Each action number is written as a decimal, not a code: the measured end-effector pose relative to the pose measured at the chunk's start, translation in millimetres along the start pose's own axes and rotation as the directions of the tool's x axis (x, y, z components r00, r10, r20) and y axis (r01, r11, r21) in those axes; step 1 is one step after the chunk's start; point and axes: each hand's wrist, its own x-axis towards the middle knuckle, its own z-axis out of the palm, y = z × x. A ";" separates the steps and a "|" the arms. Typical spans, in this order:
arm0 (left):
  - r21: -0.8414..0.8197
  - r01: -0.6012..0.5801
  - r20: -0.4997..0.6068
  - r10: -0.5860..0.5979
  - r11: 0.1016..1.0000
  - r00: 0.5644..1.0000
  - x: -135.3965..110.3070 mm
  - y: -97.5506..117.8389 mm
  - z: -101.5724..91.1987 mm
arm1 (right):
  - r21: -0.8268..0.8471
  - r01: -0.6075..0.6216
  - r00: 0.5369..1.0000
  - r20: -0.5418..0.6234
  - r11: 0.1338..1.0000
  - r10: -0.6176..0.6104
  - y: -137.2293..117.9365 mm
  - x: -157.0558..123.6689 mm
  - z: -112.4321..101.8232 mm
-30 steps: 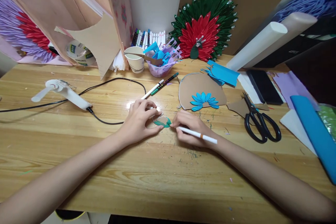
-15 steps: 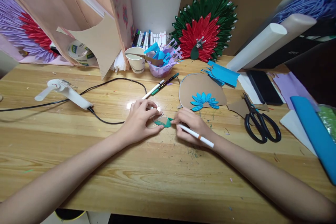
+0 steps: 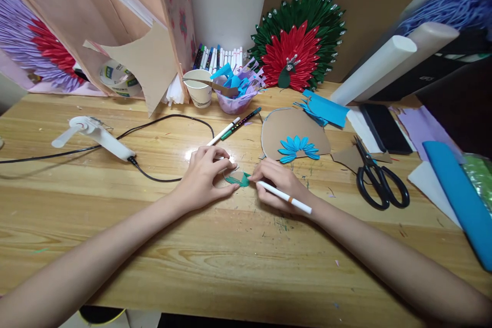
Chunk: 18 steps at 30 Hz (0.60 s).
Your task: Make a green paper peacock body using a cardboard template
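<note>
A white corded tool point(image 3: 100, 139) lies at the left of the wooden desk point(image 3: 172, 261), its black cord looping towards the left hand point(image 3: 203, 174). That hand rests low, thumb and fingertips pinching opposite edges of a small cardboard piece point(image 3: 238, 178), partly coloured green, which lies on the desk between the two hands. Behind it stand a paper cup point(image 3: 200, 95) and a plastic bowl point(image 3: 231, 104) of blue and purple paper scraps. The right hand point(image 3: 277, 184) pinches a white marker point(image 3: 284, 197) with an orange band, its tip hidden by the fingers, close to the piece's right end. Just beyond lies a rounded cardboard panel point(image 3: 292, 125) bearing blue petals; farther right are black-handled scissors point(image 3: 369, 163) and a blue roll point(image 3: 457, 205).
</note>
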 end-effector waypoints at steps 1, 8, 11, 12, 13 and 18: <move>0.000 0.000 0.000 0.000 1.000 1.000 0.1 0.1 0.0 | 0.012 0.016 1.000 0.014 1.000 -0.017 -0.2 0.3 -0.4; 0.008 -0.002 -0.004 0.002 1.000 1.000 0.1 0.0 0.0 | 0.032 0.009 1.000 0.021 0.999 -0.009 0.1 0.1 -0.4; 0.009 -0.002 -0.002 0.002 1.000 1.000 0.0 -0.1 0.1 | 0.070 0.027 0.998 0.062 0.997 -0.031 0.5 -0.6 -0.3; 0.008 -0.002 -0.001 0.002 1.000 1.000 0.0 -0.1 0.2 | 0.064 0.011 0.999 0.048 0.998 -0.014 0.6 -0.7 -0.3; 0.007 -0.002 -0.001 0.002 1.000 1.000 0.1 -0.1 0.3 | 0.056 0.001 0.999 0.036 0.998 -0.003 0.6 -0.8 -0.4; 0.002 -0.006 -0.001 0.006 1.000 1.000 0.5 -0.4 0.9 | 0.066 0.029 0.997 0.069 0.997 -0.033 0.3 -1.1 -0.4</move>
